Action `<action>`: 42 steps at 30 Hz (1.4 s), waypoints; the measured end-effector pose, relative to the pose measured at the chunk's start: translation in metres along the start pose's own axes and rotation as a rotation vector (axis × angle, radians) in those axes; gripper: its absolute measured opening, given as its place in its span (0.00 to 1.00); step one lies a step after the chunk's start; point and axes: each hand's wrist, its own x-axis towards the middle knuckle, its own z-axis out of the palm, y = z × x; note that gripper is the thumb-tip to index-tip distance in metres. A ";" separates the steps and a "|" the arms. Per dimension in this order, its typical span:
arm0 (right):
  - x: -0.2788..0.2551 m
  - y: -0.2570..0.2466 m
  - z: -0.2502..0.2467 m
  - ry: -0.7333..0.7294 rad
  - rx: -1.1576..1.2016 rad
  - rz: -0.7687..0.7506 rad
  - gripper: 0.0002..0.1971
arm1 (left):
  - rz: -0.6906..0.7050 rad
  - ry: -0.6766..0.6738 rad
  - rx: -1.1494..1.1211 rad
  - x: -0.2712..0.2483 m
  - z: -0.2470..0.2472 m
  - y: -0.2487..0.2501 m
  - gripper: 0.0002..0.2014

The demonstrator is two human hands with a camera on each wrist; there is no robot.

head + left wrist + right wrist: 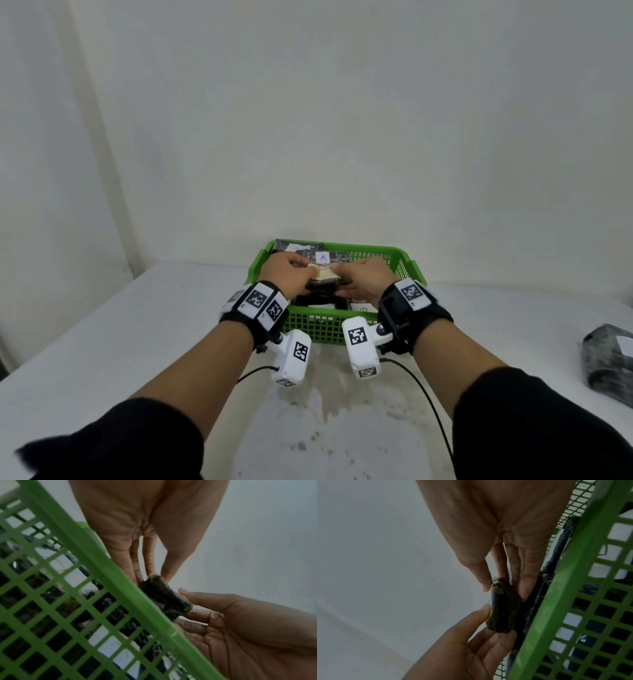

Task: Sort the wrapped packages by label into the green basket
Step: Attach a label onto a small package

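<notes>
A small dark wrapped package (323,277) with a tan top is held just above the green basket (318,330). My left hand (301,272) pinches its left end and my right hand (347,277) pinches its right end, thumbs on one face and fingers on the other. The left wrist view shows the package (163,597) between the left fingers (137,573) and the right hand (214,612), beside the basket rim (109,573). In the right wrist view the package (503,608) sits between both hands. Its label is hidden.
Several dark wrapped packages lie in the basket; one white label reads A (323,257), and another label (362,307) shows at the near right. One more wrapped package (609,363) lies on the white table (137,329) at the far right. A wall stands behind the basket.
</notes>
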 end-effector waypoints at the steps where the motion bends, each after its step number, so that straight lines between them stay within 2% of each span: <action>1: 0.006 0.003 0.003 0.003 -0.028 0.006 0.12 | -0.009 -0.002 0.039 0.005 0.002 -0.003 0.05; 3: 0.015 0.007 0.007 0.004 -0.080 0.027 0.16 | -0.036 -0.010 0.097 0.010 0.005 -0.006 0.07; 6: 0.019 0.009 0.011 0.016 -0.078 0.087 0.16 | -0.061 -0.020 0.169 0.015 0.007 -0.009 0.09; 10: 0.020 0.015 0.014 0.064 -0.193 0.025 0.10 | -0.063 -0.007 0.248 0.016 0.009 -0.009 0.09; 12: 0.020 0.016 0.014 0.081 -0.287 0.005 0.09 | -0.060 -0.007 0.294 0.015 0.009 -0.007 0.06; 14: 0.018 0.014 0.015 0.088 -0.326 -0.003 0.08 | -0.048 -0.003 0.336 0.014 0.010 -0.005 0.08; 18: 0.011 0.008 0.016 0.095 -0.453 -0.026 0.10 | -0.021 0.013 0.407 0.013 0.011 -0.002 0.09; 20: 0.010 0.006 0.017 0.094 -0.434 -0.016 0.11 | -0.019 0.017 0.418 0.014 0.011 -0.002 0.07; 29: 0.010 0.008 0.016 0.071 -0.434 -0.004 0.13 | -0.007 -0.008 0.482 0.017 0.008 -0.003 0.10; 36: 0.008 0.009 0.014 0.082 -0.449 -0.039 0.08 | 0.020 0.007 0.544 0.017 0.004 -0.001 0.10; 42: 0.003 0.010 0.010 0.180 -0.437 -0.101 0.09 | 0.092 0.066 0.571 0.019 -0.005 -0.002 0.06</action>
